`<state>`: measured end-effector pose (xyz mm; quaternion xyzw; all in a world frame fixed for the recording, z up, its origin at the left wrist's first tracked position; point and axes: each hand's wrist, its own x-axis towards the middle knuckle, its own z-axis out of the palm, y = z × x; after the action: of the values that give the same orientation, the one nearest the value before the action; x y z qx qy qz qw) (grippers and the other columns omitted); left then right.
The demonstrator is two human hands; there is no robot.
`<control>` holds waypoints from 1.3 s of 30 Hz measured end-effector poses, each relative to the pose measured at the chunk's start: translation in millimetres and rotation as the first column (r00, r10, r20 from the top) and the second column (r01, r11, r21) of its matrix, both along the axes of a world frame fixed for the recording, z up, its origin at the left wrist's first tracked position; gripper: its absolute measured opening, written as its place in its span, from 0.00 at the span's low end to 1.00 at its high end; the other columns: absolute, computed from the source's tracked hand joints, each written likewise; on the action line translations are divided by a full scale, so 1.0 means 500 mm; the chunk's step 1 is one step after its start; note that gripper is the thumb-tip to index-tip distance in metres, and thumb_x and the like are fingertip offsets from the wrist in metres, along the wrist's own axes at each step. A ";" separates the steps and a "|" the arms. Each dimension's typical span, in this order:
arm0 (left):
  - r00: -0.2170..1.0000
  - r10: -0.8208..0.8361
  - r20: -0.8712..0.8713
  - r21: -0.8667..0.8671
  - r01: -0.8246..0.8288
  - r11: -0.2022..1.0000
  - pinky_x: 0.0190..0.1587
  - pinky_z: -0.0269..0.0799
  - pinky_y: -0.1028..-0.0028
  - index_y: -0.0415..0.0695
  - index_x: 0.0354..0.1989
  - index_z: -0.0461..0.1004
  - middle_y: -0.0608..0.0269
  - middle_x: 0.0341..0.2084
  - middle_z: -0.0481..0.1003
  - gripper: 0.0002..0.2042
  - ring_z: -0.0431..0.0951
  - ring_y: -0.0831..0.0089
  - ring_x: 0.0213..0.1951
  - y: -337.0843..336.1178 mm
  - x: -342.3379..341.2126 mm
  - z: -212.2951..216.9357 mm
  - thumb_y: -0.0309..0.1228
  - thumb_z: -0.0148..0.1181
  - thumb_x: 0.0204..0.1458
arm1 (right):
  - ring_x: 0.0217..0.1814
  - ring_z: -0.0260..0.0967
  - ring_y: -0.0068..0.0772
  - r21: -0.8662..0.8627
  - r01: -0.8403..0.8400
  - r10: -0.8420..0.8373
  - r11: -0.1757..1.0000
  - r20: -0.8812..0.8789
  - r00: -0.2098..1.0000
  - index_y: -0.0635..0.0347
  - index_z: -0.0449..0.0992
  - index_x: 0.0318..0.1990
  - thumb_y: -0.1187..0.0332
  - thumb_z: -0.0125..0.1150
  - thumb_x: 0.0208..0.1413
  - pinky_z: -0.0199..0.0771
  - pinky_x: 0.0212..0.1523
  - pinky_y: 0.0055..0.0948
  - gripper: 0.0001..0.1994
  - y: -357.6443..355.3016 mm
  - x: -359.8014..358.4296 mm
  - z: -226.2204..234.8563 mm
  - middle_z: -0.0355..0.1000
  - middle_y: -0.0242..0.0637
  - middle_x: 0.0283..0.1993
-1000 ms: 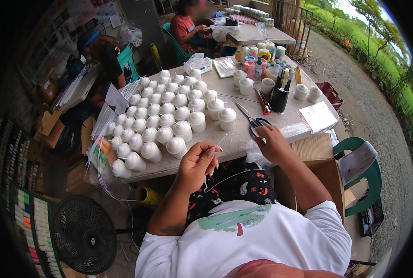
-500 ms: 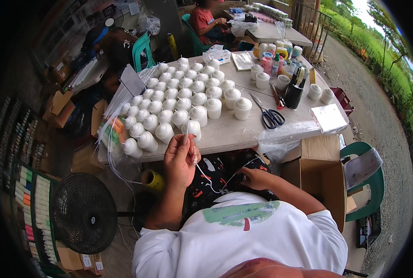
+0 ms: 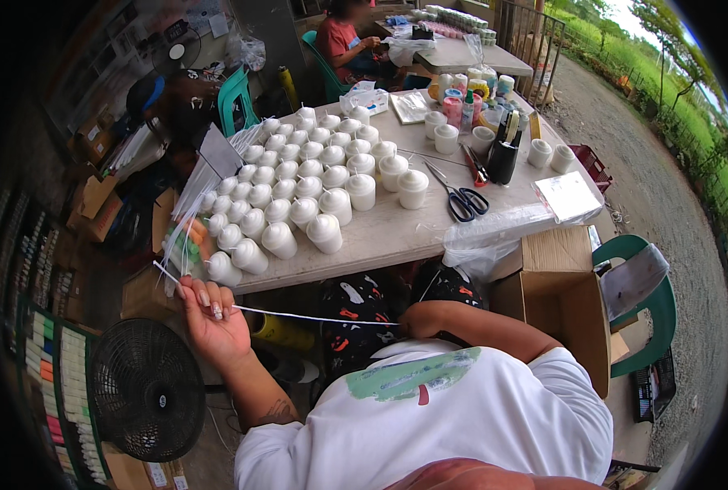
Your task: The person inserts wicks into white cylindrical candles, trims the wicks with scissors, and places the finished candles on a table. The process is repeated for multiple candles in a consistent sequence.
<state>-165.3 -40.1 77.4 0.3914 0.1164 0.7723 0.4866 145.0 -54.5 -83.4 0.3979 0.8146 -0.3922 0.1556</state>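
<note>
A white wick cord (image 3: 319, 317) runs taut, almost level, across my lap between my two hands. My left hand (image 3: 215, 325), off the table's near left corner, is closed on it in a pinch. A short stiff end of the cord sticks up past those fingers. Over my right thigh, my right hand (image 3: 418, 318) is closed on the other part of the cord, its fingertips partly hidden. A thin length goes on from there toward the table edge. Rows of white candles (image 3: 325, 233) with domed tops and short wicks fill the left half of the table (image 3: 380, 237).
Scissors (image 3: 462, 202), a black upright tool (image 3: 507, 155), paint jars and a plastic sheet (image 3: 494, 229) lie on the table's right. A cardboard box (image 3: 556, 302) and green chair (image 3: 662, 314) stand at my right, a black fan (image 3: 147, 390) at my left. Another person (image 3: 343, 45) sits beyond.
My left hand has swung left and down from in front of the candles, pulling the slack cord straight. My right hand has shifted slightly left. The view has turned a little.
</note>
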 end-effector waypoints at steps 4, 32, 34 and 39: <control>0.970 0.233 -0.063 -0.124 -0.240 0.963 0.21 0.52 0.83 0.40 0.44 0.69 0.74 0.20 0.60 0.10 0.55 0.86 0.20 -0.006 -0.093 -0.046 0.34 0.46 0.64 | 0.46 0.73 0.53 0.234 0.545 -0.549 0.805 -0.053 0.834 0.65 0.73 0.49 0.66 0.55 0.52 0.72 0.46 0.42 0.18 -0.009 0.100 -0.010 0.74 0.55 0.42; 0.643 -0.724 -0.251 -0.495 0.557 0.667 0.49 0.73 0.74 0.36 0.51 0.70 0.56 0.37 0.77 0.13 0.78 0.71 0.43 0.119 0.373 -0.164 0.25 0.54 0.59 | 0.51 0.70 0.37 0.147 0.611 -0.205 0.778 -0.860 0.468 0.63 0.67 0.54 0.76 0.59 0.52 0.71 0.49 0.33 0.20 -0.060 0.083 0.160 0.70 0.41 0.48; 0.657 -0.698 -0.286 -0.475 0.535 0.699 0.50 0.73 0.74 0.37 0.51 0.70 0.56 0.39 0.77 0.13 0.77 0.71 0.44 0.113 0.384 -0.164 0.24 0.53 0.59 | 0.47 0.70 0.28 -0.463 0.499 -0.486 0.733 -0.869 -0.093 0.62 0.65 0.52 0.70 0.57 0.59 0.72 0.46 0.29 0.15 -0.057 0.072 0.135 0.69 0.36 0.46; 0.666 -0.677 -0.313 -0.441 0.529 0.725 0.52 0.71 0.71 0.39 0.51 0.71 0.58 0.45 0.75 0.12 0.76 0.70 0.48 0.105 0.399 -0.190 0.27 0.52 0.60 | 0.37 0.69 0.22 -0.844 0.306 -0.797 0.440 -0.524 -0.300 0.60 0.71 0.47 0.64 0.58 0.60 0.70 0.39 0.23 0.12 -0.009 0.079 0.112 0.71 0.30 0.37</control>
<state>34.0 12.3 -17.4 0.4941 0.2089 0.4214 0.7312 184.3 -59.2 -27.3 0.3440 0.2833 -0.7067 -0.5495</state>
